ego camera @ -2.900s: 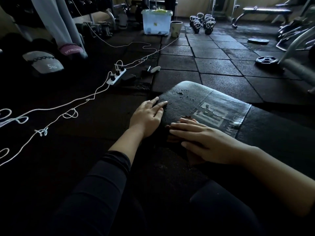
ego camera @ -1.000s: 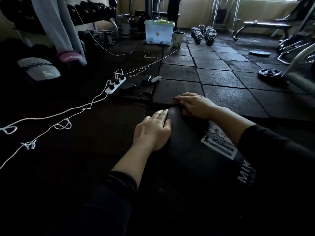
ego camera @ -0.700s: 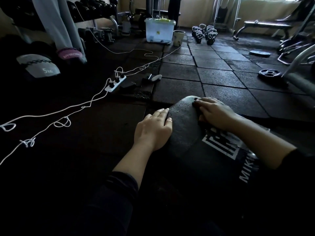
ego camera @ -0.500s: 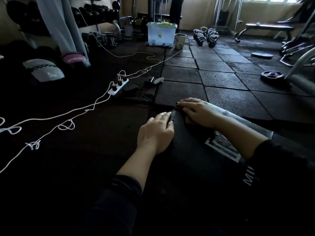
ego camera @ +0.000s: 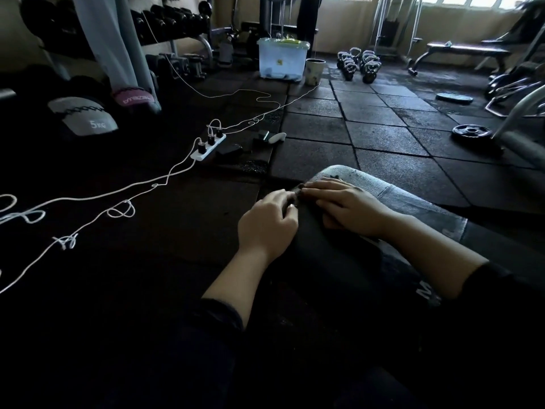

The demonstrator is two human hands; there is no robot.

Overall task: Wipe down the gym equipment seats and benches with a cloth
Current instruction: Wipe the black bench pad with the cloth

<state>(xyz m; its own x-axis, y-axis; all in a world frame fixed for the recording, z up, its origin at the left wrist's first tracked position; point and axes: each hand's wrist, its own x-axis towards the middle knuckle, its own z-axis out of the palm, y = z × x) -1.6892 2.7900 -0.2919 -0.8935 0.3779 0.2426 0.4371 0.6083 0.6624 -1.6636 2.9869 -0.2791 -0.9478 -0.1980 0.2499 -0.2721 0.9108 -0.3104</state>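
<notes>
At the left edge of the bench pad (ego camera: 407,202) we see the left hand (ego camera: 267,224), fingers curled inward at the pad's rim; whether they grip the rim or a dark cloth there we cannot tell. Just to its right, the right hand (ego camera: 346,206) lies palm down on the pad with fingers extended and close together, their tips almost meeting the left hand's. A dark cloth (ego camera: 330,222) appears to sit under the right palm, but it is nearly the same tone as the pad and we cannot trace its outline.

The pad is black, rounded at its far end, with a paler, worn grey band across the top and a white printed mark partly covered by the right forearm. It lies low, directly in front of us, extending toward the lower right.

The near part of the pad and both sleeves fall into deep shadow. The lettering at the right is cut off by the arm.

The floor (ego camera: 383,134) is dark rubber tile with visible seams. From left to right we note a medicine ball (ego camera: 84,116) marked 5 kg, white cables (ego camera: 118,196) running to a power strip (ego camera: 208,144), a translucent storage box (ego camera: 281,60), a group of kettlebells (ego camera: 358,64), a weight plate (ego camera: 470,132) and a flat bench (ego camera: 463,51) under bright windows.
</notes>
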